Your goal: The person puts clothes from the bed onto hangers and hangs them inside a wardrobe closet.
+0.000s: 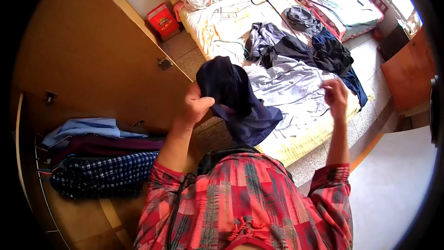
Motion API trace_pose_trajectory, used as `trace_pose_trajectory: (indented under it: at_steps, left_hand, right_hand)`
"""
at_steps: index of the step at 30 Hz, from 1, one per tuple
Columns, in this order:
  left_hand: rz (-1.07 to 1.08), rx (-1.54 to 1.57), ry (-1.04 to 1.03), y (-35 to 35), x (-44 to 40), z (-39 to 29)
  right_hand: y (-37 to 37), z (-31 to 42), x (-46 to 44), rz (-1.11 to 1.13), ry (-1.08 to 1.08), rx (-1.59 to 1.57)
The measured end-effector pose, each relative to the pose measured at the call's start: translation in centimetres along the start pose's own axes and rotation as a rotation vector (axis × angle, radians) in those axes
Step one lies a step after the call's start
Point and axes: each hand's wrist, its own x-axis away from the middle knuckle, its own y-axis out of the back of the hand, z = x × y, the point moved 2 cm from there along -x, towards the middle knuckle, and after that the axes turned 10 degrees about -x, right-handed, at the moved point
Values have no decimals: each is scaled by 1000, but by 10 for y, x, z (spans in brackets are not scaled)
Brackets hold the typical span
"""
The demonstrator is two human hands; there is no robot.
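navy cloth (253, 124) is held aloft, clamped in left fingers (206, 103); whether right fingers (330, 84) grip cannot be told; steadying seems needed

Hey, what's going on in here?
Someone's left hand grips a dark garment, which hangs down loosely in front of a bed. The right hand is raised and curled; whether it holds anything is unclear. Other clothes lie heaped on the bed, and hanging clothes fill part of an open wardrobe.

Clothes (289, 76) on bed (286, 150) ahead; hung garments (106, 169) in wardrobe (92, 60), left.
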Motion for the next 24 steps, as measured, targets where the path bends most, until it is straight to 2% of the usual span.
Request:
trace_pose_trajectory:
  at_steps: [1, 3, 5, 8, 9, 12, 16, 18, 19, 20, 22, 24]
  left_hand:
    - [-30, 97, 24, -2, 0, -3]
    - [-76, 87, 4, 2, -3, -5]
    - [-111, 48, 24, 9, -5, -11]
    - [-125, 10, 40, 9, -9, -22]
    - [-99, 0, 52, 5, -11, -27]
    - [-60, -17, 82, -5, -11, -34]
    - [83, -67, 94, -17, -12, -34]
    - [171, -210, 32, -23, -13, -28]
    - [274, -407, 120, -23, -13, -36]
    - [276, -408, 125, -26, -14, -39]
    - [439, -684, 61, -33, -13, -42]
    - [412, -791, 42, -26, -12, -40]
  right_hand:
    - [20, 14, 5, 9, 0, 16]
    - [38, 53, 12, 125, 51, 42]
    - [34, 91, 12, 348, 106, 183]
    - [18, 129, 8, 447, 140, 445]
    - [13, 134, 6, 445, 140, 443]
    - [-11, 144, -2, 559, 245, 767]
    - [-52, 136, -16, 707, 324, 857]
    - [-70, 127, -24, 758, 369, 777]
    - [-74, 122, -28, 762, 380, 785]
    - [-78, 118, -31, 768, 392, 794]
    - [-86, 104, -34, 759, 402, 773]
    - [-90, 98, -33, 739, 400, 804]
